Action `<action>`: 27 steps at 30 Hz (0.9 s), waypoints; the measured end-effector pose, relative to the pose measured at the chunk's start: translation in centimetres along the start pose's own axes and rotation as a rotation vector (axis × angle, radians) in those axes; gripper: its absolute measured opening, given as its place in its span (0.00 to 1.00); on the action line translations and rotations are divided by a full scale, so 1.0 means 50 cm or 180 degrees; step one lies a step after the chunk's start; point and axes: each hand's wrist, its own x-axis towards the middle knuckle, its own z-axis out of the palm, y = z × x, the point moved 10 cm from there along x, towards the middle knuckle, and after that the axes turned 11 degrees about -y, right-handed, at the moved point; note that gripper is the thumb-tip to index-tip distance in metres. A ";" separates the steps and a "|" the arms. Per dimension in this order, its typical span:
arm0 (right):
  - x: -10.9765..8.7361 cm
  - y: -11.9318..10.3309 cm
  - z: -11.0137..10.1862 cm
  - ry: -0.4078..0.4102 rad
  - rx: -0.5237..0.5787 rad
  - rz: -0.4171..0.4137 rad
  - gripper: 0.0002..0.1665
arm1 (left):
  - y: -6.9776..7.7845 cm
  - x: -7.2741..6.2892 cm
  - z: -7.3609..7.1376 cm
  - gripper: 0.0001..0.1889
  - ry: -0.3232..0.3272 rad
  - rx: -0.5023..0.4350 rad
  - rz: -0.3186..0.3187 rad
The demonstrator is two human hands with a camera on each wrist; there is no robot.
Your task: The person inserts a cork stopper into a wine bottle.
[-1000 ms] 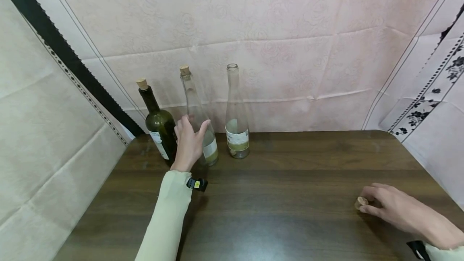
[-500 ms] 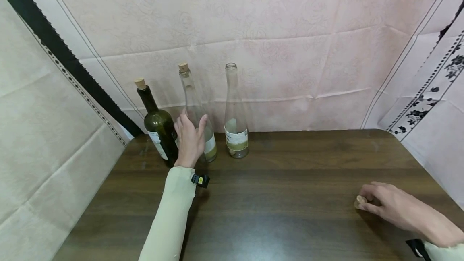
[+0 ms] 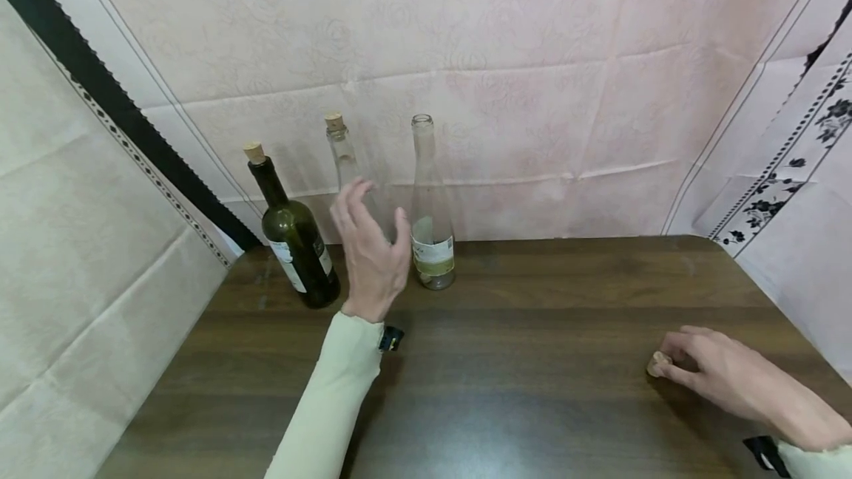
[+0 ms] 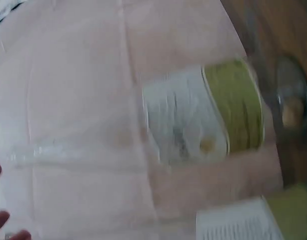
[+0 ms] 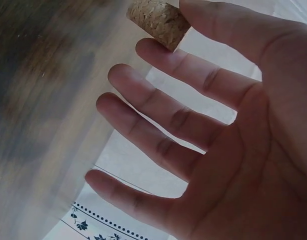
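Observation:
My left hand is raised with its fingers parted, in front of a clear glass bottle stoppered with a cork. The hand hides most of that bottle. Just right of it stands a second clear bottle, its mouth uncorked; in the left wrist view this bottle's white and green label is blurred. Far to the right, my right hand pinches a loose cork between thumb and index finger, low over the wooden table. Its other fingers extend in the right wrist view.
A dark green bottle with a cork in its neck stands at the left of the row. The wooden table ends at a pale cloth backdrop. Cloth also hangs on both sides.
My left hand has moved off the corked clear bottle, rightward and a little up, toward the uncorked one. The right hand keeps the cork pinched in nearly the same place.

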 end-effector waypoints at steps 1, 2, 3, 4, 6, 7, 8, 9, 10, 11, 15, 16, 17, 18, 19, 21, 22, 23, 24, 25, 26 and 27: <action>0.000 0.000 -0.001 0.0019 -0.0016 0.0007 0.14 | 0.007 -0.001 0.016 0.27 -0.0132 -0.0076 0.0029; 0.000 -0.001 -0.002 0.0029 -0.0028 0.0018 0.14 | 0.009 -0.002 0.035 0.28 -0.0276 -0.0180 0.0018; 0.000 -0.001 -0.001 0.0027 -0.0021 0.0025 0.15 | 0.008 -0.003 0.054 0.30 -0.0415 -0.0251 -0.0033; 0.000 -0.002 -0.001 0.0032 -0.0014 0.0021 0.15 | 0.004 -0.005 0.072 0.31 -0.0548 -0.0314 -0.0093; 0.000 -0.005 -0.001 0.0039 0.0002 0.0014 0.16 | -0.010 -0.008 0.108 0.36 -0.0783 -0.0421 -0.0279; 0.001 -0.005 -0.001 0.0046 0.0004 0.0014 0.16 | -0.019 -0.010 0.125 0.38 -0.0883 -0.0430 -0.0382; 0.001 -0.006 -0.001 0.0048 0.0015 0.0011 0.16 | -0.028 -0.011 0.140 0.41 -0.0979 -0.0442 -0.0474; 0.001 -0.007 -0.001 0.0040 0.0029 0.0007 0.16 | -0.035 -0.012 0.153 0.43 -0.1060 -0.0425 -0.0558; 0.002 -0.008 -0.001 0.0045 0.0034 -0.0001 0.16 | -0.041 -0.014 0.164 0.45 -0.1127 -0.0437 -0.0637; 0.002 -0.009 -0.002 0.0054 0.0036 -0.0007 0.17 | -0.047 -0.015 0.174 0.47 -0.1190 -0.0431 -0.0719; 0.002 -0.014 -0.006 0.0093 0.0045 -0.0028 0.18 | -0.066 -0.019 0.200 0.46 -0.1318 -0.0362 -0.0973; 0.003 -0.016 -0.007 0.0095 0.0053 -0.0037 0.18 | -0.072 -0.022 0.203 0.45 -0.1337 -0.0345 -0.1029; 0.004 -0.018 -0.008 0.0103 0.0052 -0.0042 0.18 | -0.077 -0.023 0.206 0.44 -0.1355 -0.0306 -0.1076; 0.005 -0.019 -0.009 0.0101 0.0058 -0.0034 0.17 | -0.082 -0.024 0.208 0.43 -0.1362 -0.0279 -0.1105; 0.006 -0.021 -0.011 0.0100 0.0071 -0.0035 0.17 | -0.086 -0.025 0.210 0.42 -0.1371 -0.0257 -0.1129; 0.010 -0.022 -0.013 0.0054 0.0083 -0.0014 0.16 | -0.092 -0.027 0.212 0.40 -0.1383 -0.0229 -0.1147; 0.012 -0.023 -0.015 0.0055 0.0084 -0.0005 0.16 | -0.094 -0.027 0.213 0.39 -0.1385 -0.0228 -0.1146; 0.013 -0.025 -0.018 0.0060 0.0083 -0.0009 0.15 | -0.095 -0.027 0.213 0.39 -0.1392 -0.0222 -0.1141; 0.016 -0.027 -0.020 0.0043 0.0099 0.0001 0.15 | -0.096 -0.027 0.214 0.39 -0.1399 -0.0225 -0.1136; 0.018 -0.030 -0.022 0.0039 0.0099 -0.0008 0.15 | -0.096 -0.028 0.214 0.39 -0.1412 -0.0216 -0.1140; 0.019 -0.033 -0.024 0.0045 0.0096 -0.0016 0.15 | -0.097 -0.029 0.213 0.39 -0.1421 -0.0205 -0.1146; 0.020 -0.038 -0.028 0.0083 0.0080 -0.0043 0.16 | -0.098 -0.030 0.213 0.39 -0.1426 -0.0194 -0.1155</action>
